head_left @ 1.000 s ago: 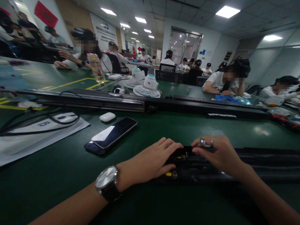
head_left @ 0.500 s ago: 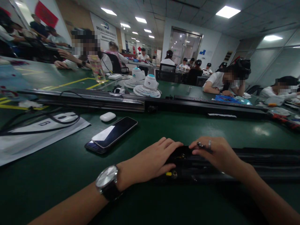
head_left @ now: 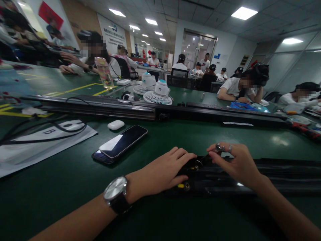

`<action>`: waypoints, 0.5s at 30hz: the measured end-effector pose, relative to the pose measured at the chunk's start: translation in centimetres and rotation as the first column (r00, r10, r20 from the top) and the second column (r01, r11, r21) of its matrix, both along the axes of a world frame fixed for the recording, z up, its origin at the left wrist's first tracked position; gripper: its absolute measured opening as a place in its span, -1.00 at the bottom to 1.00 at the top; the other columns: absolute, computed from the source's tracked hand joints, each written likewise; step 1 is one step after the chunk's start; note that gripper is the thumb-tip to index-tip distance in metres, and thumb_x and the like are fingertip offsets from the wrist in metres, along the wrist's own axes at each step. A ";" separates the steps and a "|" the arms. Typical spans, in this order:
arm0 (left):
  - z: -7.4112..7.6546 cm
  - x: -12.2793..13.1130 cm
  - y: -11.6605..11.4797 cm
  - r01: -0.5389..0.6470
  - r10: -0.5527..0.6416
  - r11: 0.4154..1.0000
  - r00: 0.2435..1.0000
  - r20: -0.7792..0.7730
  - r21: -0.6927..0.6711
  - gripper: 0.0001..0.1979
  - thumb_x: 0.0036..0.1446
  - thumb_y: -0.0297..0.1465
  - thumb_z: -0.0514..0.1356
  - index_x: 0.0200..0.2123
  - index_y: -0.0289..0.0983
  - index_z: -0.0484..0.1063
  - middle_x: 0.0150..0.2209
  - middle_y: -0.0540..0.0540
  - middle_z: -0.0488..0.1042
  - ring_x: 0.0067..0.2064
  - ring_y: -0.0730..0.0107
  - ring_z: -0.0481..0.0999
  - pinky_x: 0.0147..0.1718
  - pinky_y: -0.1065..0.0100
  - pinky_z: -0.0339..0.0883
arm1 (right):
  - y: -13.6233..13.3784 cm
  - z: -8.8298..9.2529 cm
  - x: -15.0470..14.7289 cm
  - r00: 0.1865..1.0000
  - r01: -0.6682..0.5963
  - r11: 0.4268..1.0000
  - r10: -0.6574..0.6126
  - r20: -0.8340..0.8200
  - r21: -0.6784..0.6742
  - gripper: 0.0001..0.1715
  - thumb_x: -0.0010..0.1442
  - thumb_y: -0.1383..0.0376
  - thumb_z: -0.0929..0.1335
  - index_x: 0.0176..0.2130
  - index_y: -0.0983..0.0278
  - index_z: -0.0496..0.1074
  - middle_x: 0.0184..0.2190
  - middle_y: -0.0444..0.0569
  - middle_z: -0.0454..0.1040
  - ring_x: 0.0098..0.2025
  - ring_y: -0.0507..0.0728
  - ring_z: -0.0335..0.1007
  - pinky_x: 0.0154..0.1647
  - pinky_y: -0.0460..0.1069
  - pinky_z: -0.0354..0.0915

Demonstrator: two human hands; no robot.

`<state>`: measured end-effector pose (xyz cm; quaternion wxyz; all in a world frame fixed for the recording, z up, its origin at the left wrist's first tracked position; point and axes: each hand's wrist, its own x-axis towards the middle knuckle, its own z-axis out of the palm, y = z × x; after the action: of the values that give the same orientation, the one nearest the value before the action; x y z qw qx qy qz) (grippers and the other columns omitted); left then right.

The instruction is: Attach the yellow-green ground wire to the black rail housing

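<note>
A long black rail (head_left: 230, 177) lies on the green table in front of me. My left hand (head_left: 165, 170), with a watch on its wrist, holds the rail's near-left end, thumb on one side and fingers over the other. Beside the thumb sit a small yellow piece (head_left: 181, 185) and a round brass-coloured fitting (head_left: 187, 186). A second brass-coloured fitting (head_left: 196, 168) shows by the fingertips. My right hand (head_left: 233, 159) is pinched just above the rail on a thin dark piece (head_left: 206, 158), whose kind I cannot make out. Shiny metal shows at its index finger.
Two stacked phones (head_left: 120, 144) and a white earphone case (head_left: 115, 125) lie left of my hands. Further left is a white sheet (head_left: 50, 144) with black cable across it. Beyond run more long rails (head_left: 225, 114) and two white fans (head_left: 157, 93). Several people sit around.
My right hand has moved slightly right and away from the left fingertips, with the thin dark piece now showing between. My left hand stays on the rail.
</note>
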<state>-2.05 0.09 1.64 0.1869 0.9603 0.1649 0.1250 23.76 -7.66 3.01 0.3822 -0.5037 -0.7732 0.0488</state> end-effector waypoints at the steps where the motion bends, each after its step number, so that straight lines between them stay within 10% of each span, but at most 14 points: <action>1: 0.0 0.0 0.0 0.001 -0.001 1.000 1.000 0.000 0.002 -0.42 0.30 -0.32 0.24 0.32 -0.12 0.13 0.18 -0.15 0.32 0.16 0.19 0.32 0.16 0.17 0.27 | 0.0 0.0 -0.1 1.000 0.019 1.000 -0.019 -0.003 0.003 -0.93 0.31 0.34 0.40 -0.25 0.21 0.53 -0.42 -0.18 0.57 -0.43 0.05 0.52 -0.36 -0.08 0.35; 15: 0.4 0.1 -0.1 -0.007 0.007 1.000 0.998 -0.062 0.009 -0.40 0.29 -0.35 0.24 0.33 -0.12 0.13 0.21 -0.15 0.29 0.19 0.16 0.29 0.20 0.12 0.26 | 0.5 -0.8 0.0 0.992 0.040 0.999 -0.042 0.119 0.022 -0.84 0.35 0.34 0.32 -0.27 0.26 0.49 -0.44 -0.14 0.52 -0.44 0.05 0.45 -0.39 -0.08 0.26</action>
<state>-1.96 -0.05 2.01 0.1773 0.9639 0.1734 0.0967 23.79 -7.14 2.20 0.3411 -0.5177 -0.7846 0.0033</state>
